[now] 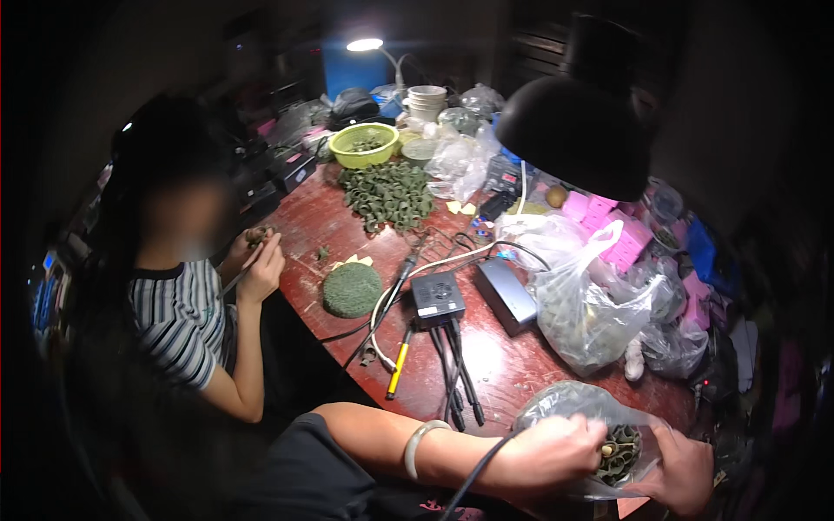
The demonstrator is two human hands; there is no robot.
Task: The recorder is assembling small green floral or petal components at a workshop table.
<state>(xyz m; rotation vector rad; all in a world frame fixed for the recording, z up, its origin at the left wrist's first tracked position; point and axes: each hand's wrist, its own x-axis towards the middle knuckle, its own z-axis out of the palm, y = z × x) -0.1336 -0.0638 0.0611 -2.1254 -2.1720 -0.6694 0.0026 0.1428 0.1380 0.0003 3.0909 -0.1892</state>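
My left hand (556,451) reaches into a clear plastic bag (573,404) at the near edge of the red table (512,369), fingers closed around green dried pods (618,453) inside it. A pale bangle sits on that forearm. My right hand (686,473) grips the bag's right side and holds it open. A black cord runs under my left wrist.
Another person sits at the left, working a small piece in both hands (256,252). On the table lie a green round pad (352,289), a black box (437,297) with cables, a yellow-handled tool (398,362), a pile of green pods (388,193), a green bowl (364,144), filled plastic bags (591,304) and a black lamp shade (573,130).
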